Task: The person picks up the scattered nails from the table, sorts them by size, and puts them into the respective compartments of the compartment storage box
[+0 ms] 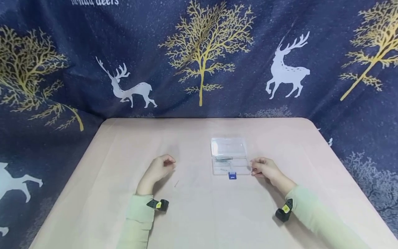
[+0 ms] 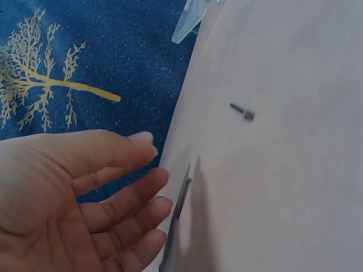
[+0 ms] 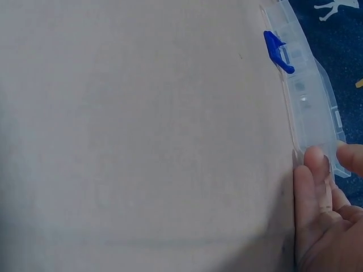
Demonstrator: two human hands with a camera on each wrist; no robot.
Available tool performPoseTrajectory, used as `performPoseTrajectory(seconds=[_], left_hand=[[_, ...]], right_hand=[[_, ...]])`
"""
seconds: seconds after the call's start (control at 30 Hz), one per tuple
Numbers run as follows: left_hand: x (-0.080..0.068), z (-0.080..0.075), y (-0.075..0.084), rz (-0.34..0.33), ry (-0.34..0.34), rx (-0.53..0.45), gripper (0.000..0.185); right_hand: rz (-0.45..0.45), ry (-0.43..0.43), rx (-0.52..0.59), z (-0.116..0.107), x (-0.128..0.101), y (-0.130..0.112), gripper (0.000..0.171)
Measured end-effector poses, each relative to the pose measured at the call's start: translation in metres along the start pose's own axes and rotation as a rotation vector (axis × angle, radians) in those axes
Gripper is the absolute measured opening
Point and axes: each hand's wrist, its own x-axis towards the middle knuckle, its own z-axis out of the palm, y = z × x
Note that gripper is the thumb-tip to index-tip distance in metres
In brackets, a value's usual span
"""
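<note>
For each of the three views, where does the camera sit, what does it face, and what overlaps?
Head: above, facing down at table; both hands, sleeves and open clear box show.
Left wrist: beside left hand, facing two small pins on the table.
Right wrist: behind right hand, whose fingers touch the box's end.
Shared: box with blue latch, in head and right wrist views.

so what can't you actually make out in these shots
- Contents of the clear plastic box: head view, too small; only thin dark pieces show through it.
- Small screw on the table: left wrist view, blurred, so its type is unclear.
- Left hand: head view, fingers curl under, hiding whether they pinch anything.
- Right hand: right wrist view, cut off by the frame edge; only the fingertips at the box's end show.
</note>
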Motion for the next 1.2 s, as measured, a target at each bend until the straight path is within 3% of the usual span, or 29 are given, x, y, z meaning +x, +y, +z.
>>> performPoseTrajectory(seconds=[0.2, 0.37, 0.6, 0.87, 1.2], left_hand=[[0.001, -0.002, -0.010, -0.009, -0.024, 0.064, 0.015], [0.000, -0.001, -0.011, -0.048, -0.014, 0.079, 0.010], [0.000, 0.003, -0.011, -0.041, 0.030, 0.099, 0.004], [-0.001, 0.009, -0.008, -0.094, 0.017, 0.148, 0.003], [-0.001, 0.009, -0.010, -0.030, 0.020, 0.163, 0.004]], right_hand=[[0.005, -0.003, -0.003, 0.003, 0.002, 0.000, 0.045], [-0.003, 0.000, -0.005, 0.002, 0.001, 0.002, 0.044], [-0.018, -0.002, 0.001, 0.000, 0.004, 0.003, 0.041], [-0.035, -0.014, 0.006, 0.000, 0.002, 0.003, 0.041], [-0.018, -0.006, -0.022, -0.001, 0.004, 0.003, 0.042]])
